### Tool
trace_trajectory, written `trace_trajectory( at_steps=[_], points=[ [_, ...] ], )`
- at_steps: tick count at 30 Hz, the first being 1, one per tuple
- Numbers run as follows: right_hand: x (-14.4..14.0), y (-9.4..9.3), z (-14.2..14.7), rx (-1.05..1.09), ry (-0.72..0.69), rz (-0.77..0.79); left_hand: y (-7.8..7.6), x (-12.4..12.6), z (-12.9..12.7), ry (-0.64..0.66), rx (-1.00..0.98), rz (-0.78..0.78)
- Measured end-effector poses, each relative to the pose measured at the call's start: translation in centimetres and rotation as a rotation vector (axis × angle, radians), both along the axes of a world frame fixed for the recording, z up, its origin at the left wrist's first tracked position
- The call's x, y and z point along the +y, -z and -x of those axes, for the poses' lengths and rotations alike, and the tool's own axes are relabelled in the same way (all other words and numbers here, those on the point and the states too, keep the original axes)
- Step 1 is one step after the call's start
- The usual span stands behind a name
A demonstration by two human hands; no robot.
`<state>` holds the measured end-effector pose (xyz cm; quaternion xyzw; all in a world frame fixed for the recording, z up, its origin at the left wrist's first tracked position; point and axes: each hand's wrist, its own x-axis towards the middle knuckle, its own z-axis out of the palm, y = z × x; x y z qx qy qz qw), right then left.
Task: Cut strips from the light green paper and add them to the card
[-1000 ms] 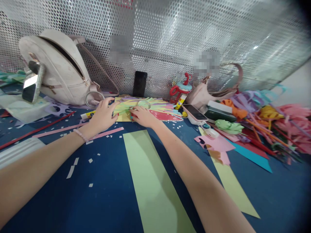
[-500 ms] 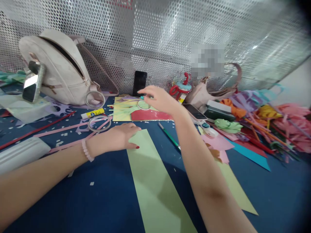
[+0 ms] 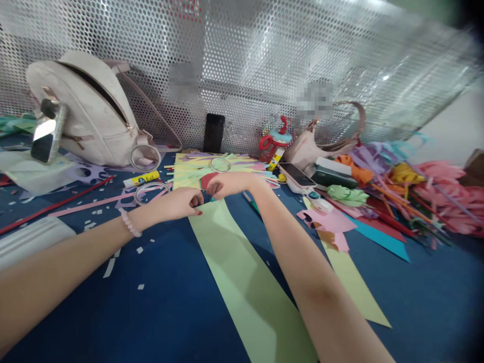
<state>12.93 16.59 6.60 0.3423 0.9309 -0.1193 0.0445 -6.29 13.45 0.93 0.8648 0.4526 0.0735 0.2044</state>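
Note:
A long pale green paper strip (image 3: pixel 242 272) runs from the near edge of the view to both hands. My left hand (image 3: pixel 185 203), with a beaded bracelet at the wrist, is closed at the strip's far left corner, its red-nailed thumb over the paper. Beside it, my right hand (image 3: pixel 231 185) bends inward with curled fingers, pinching the far edge near the other corner. Parts of the fingertips are hidden. Just beyond the hands lies a yellow sheet (image 3: pixel 181 174) covered with thin coloured paper strips (image 3: pixel 245 164) and a tape ring (image 3: pixel 220 165).
On the left are a pale backpack (image 3: pixel 86 116), a glue stick (image 3: pixel 141 179) and another tape ring (image 3: pixel 151 192). A black phone (image 3: pixel 214 133) leans at the back. To the right lie a green pencil (image 3: pixel 251 203), a pale yellow sheet (image 3: pixel 351 282) and heaped coloured paper (image 3: pixel 427 186).
My right hand has come down from above the strip pile to the green strip's far edge. My left hand has shifted slightly back and left, its fingers curling; the strip's far end moved with it.

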Motion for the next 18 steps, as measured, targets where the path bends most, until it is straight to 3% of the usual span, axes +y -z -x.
trace_trajectory(
  at_steps=[6,13,18],
  points=[
    [0.2,-0.3,-0.3,-0.054,0.002,0.171,-1.2,0.1,0.1,-0.006,0.051,-0.010],
    [1.0,1.2,0.2,-0.134,-0.025,0.220,-0.4,-1.9,0.1,0.040,0.206,-0.028],
    [0.7,1.3,0.6,-0.154,-0.019,0.252,-0.4,-2.0,0.1,0.055,0.234,-0.006]
  ],
)
